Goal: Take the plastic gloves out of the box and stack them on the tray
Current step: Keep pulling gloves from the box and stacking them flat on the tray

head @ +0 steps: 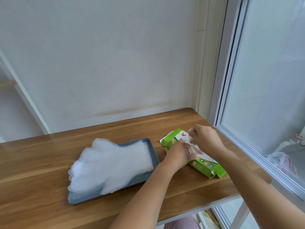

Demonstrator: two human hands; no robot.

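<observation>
A green and white glove box [204, 166] lies flat on the wooden table, right of centre. My left hand [177, 154] lies flat on the box's left part, fingers straight, pressing it down. Above the box's top opening, my right hand [206, 138] pinches a clear plastic glove [191, 138] that is partly out of the box. To the left, a grey-blue tray [153, 152] carries a stack of clear plastic gloves [112, 164], their fingers hanging over the tray's left edge.
The wooden table [49, 162] stands against a white wall, with a window frame [231, 96] close along its right side. The table's front edge runs near my arms.
</observation>
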